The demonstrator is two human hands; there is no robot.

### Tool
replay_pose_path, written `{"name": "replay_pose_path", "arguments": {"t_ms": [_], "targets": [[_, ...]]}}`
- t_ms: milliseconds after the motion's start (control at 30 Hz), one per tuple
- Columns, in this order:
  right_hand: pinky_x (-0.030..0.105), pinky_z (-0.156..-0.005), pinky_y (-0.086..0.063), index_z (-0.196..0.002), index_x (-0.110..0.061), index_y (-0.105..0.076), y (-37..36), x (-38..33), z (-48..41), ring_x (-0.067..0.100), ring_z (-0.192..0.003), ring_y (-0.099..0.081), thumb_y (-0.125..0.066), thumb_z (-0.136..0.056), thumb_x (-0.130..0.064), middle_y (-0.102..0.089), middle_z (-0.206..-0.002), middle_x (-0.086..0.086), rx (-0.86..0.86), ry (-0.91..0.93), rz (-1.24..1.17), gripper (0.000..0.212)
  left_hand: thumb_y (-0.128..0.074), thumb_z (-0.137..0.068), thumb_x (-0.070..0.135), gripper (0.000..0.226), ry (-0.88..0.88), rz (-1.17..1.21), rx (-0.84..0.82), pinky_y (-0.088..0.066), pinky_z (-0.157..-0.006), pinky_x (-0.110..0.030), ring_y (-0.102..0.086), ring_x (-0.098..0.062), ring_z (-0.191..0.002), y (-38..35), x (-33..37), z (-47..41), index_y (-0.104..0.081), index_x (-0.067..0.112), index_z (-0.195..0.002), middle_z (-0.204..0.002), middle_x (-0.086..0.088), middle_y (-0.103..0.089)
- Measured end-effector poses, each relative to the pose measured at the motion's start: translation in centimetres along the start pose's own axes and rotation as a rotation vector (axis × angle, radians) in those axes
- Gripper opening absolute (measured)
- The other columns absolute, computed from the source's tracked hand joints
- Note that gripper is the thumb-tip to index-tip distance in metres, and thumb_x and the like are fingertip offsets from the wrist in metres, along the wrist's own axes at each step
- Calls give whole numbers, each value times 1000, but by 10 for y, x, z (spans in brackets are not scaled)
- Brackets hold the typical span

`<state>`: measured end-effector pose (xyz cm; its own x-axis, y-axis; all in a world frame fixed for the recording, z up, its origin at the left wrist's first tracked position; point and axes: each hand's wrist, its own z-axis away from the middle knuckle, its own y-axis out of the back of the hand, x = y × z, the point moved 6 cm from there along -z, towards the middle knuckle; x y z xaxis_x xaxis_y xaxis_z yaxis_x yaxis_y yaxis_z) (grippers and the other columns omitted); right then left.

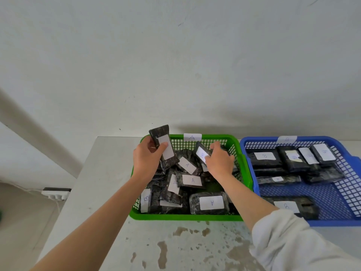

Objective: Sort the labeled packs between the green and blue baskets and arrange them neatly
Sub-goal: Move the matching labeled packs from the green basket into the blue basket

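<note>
**Both hands in the green basket, each holding a pack**

A stained white table (pixel 117 192) lies under both forearms. The green basket (pixel 185 217), tagged A, sits beneath both hands with jumbled dark packs labeled A and B. The blue basket (pixel 347 222), just right of the right hand, holds packs marked B. The left hand (pixel 147 161) grips a raised pack (pixel 164 146), thumb across its label. The right hand (pixel 219 161) pinches a tilted pack labeled B (pixel 201 152).

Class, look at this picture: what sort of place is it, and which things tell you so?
Probably a plain workroom or storeroom set up for sorting. A stained white table stands against a bare wall, carrying a green basket and a blue basket of labelled packs.
</note>
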<state>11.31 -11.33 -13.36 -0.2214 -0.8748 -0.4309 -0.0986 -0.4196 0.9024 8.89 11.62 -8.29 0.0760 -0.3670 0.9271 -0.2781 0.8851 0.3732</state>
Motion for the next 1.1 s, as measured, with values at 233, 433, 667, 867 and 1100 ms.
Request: {"name": "replay_pose_path", "arguments": {"t_ms": [233, 433, 667, 867, 1100], "targets": [[27, -62, -51, -98, -19, -56, 59, 37, -7, 15, -78, -62, -68, -84, -17, -64, -91, -2, 37, -93, -721, 19, -69, -83, 26, 45, 9, 103, -69, -54, -56, -27, -64, -10, -71, -49, 29, 25, -43, 26, -120, -87, 6, -65], [35, -73, -54, -94, -19, -62, 97, 119, 3, 20, -85, -66, -68, -82, -14, -68, -94, 6, 31, -162, -901, 15, -71, -81, 22, 48, 2, 152, -137, -56, -55, -28, -67, -13, -67, -124, 55, 59, -41, 34, -116, -88, 5, -67], [21, -57, -46, -102, -12, -62, 134, 223, 11, 18, -84, -64, -63, -87, -6, -66, -96, 11, -34, -236, -922, 17, -66, -85, 23, 21, 73, 199, -173, -57, -78, -46, -69, -19, -82, -197, 65, 98, -52, 29, -98, -87, -3, -71], [19, -61, -48, -115, -12, -59, 139, 259, 13, 16, -96, -58, -59, -90, -12, -63, -111, 7, -258, -71, -591, 25, -67, -85, 23, 17, 168, 178, -106, -58, -71, -38, -68, -20, -82, -228, 50, 119, -51, 26, -89, -89, -6, -69], [26, -42, -53, -118, -19, -53, 138, 285, 11, 22, -93, -60, -59, -89, -9, -57, -116, 3, -426, -98, -625, 31, -66, -86, 25, 21, 254, 105, -4, -59, -70, -42, -66, -14, -76, -233, 35, 121, -52, 16, -100, -93, -4, -66]]}}
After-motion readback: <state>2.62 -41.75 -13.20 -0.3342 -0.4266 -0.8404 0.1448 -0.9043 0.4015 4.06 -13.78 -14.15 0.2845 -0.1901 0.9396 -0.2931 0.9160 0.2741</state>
